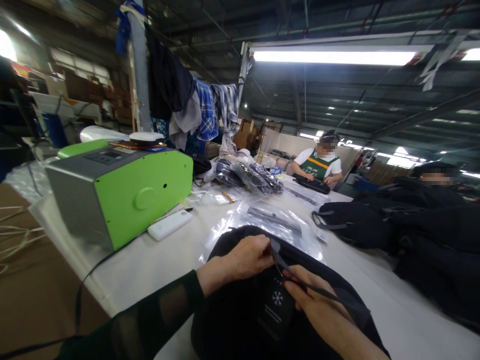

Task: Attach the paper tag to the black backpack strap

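A black bag point(228, 315) lies in front of me on the white table. Against its front hangs a black tag point(276, 305) printed with a white snowflake and small lettering. My left hand point(249, 257) is closed in a pinch at the upper edge of the bag, on a dark grey strap point(276, 250). From there the strap runs down to the right across my right hand point(309, 290), whose thumb and fingers are closed around it just above the tag. Small red spots show at the right fingertips; what they are I cannot make out.
A green and grey machine point(150, 195) stands at the left, with a white device point(170, 224) beside it. Clear plastic bags point(240, 215) and wrapped goods point(251, 175) lie beyond. Black bags point(360, 220) are piled at the right. A co-worker point(318, 160) handles a black item across the table.
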Action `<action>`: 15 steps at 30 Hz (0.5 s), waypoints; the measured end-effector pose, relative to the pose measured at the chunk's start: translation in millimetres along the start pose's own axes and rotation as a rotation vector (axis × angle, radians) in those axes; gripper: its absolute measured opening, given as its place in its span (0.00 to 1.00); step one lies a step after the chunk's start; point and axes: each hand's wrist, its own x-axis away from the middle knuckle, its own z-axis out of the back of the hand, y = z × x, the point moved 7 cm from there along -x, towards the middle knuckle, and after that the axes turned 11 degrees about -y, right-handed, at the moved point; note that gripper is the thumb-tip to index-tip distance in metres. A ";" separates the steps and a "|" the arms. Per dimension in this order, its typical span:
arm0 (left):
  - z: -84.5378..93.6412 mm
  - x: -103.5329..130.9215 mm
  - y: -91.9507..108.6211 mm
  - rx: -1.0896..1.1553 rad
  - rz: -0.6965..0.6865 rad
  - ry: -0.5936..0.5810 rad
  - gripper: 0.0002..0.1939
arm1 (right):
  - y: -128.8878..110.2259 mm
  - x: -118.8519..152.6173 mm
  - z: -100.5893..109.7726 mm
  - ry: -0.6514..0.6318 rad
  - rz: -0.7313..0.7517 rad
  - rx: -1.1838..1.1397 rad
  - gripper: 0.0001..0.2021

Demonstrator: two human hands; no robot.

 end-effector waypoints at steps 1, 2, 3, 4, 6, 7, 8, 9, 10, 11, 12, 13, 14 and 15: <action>-0.5 -0.3 0.1 0.000 -0.004 -0.004 0.08 | -0.8 1.1 1.8 0.050 0.047 0.013 0.09; -0.6 -0.7 -0.2 -0.001 -0.003 -0.006 0.09 | -2.0 2.4 3.3 0.093 0.089 0.018 0.10; -0.5 -1.3 -0.7 -0.004 0.001 -0.004 0.08 | -3.9 3.6 4.5 0.127 0.127 0.014 0.11; -0.1 -1.9 -1.4 -0.008 0.008 0.000 0.07 | -7.0 4.6 5.2 0.138 0.162 0.012 0.12; 0.4 -3.2 -2.3 -0.016 0.018 0.008 0.05 | -13.9 6.2 7.9 0.134 0.194 0.036 0.13; 0.4 -4.0 -2.6 -0.018 0.021 0.009 0.04 | -16.4 6.7 9.7 0.115 0.185 0.057 0.14; 0.2 -4.6 -2.8 -0.020 0.022 0.008 0.04 | -18.3 7.2 11.7 0.089 0.169 0.080 0.15; -0.1 -5.2 -2.9 -0.021 0.023 0.007 0.03 | -19.2 7.8 13.5 0.055 0.147 0.103 0.16; -0.5 -5.6 -3.1 -0.021 0.024 0.005 0.02 | -18.8 8.7 15.8 0.029 0.115 0.121 0.19; -0.9 -6.0 -3.3 -0.020 0.027 0.003 0.02 | -17.2 9.8 18.1 0.009 0.072 0.134 0.21; -1.2 -6.3 -3.5 -0.019 0.031 0.001 0.02 | -15.3 11.1 20.3 -0.006 0.025 0.142 0.24; -1.3 -6.5 -3.5 -0.019 0.034 -0.002 0.02 | -13.3 12.6 22.1 -0.018 -0.026 0.149 0.27; -1.3 -6.7 -3.4 -0.019 0.037 -0.005 0.01 | -12.0 14.1 22.7 -0.039 -0.075 0.155 0.29; -1.1 -6.8 -3.1 -0.019 0.039 -0.008 0.01 | -12.3 15.4 22.6 -0.060 -0.111 0.161 0.29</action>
